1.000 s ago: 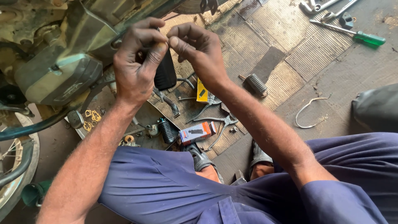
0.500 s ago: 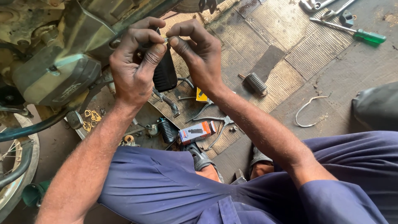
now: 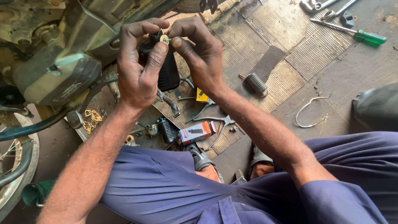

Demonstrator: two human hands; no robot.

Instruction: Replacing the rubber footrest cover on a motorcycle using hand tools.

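black part [image 3: 168, 70] mostly covered by left hand [image 3: 139, 70] and right hand [image 3: 199, 54]; its top end is hidden. small brass piece [image 3: 164, 39] pinched at fingertips, too small to identify. engine [image 3: 54, 54] cut off at top and left edges. wheel [image 3: 14, 166] cut by left edge. wrenches [image 3: 319, 5] clipped at top. dark bag [image 3: 377, 108] runs off right.

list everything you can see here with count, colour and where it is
black part: 1, black, held up between both hands
small brass piece: 1, yellowish, at the fingertips on top of the black part
engine: 1, grey and grimy, upper left
screwdriver: 1, green handle, upper right
footpeg: 1, black ribbed, centre of the mat
pliers: 1, metal, mat below centre
small box: 1, orange and white, near the knees
wire hook: 1, grey, floor at right
funnel: 1, green, lower left
left hand: grips black part
right hand: pinches the brass piece
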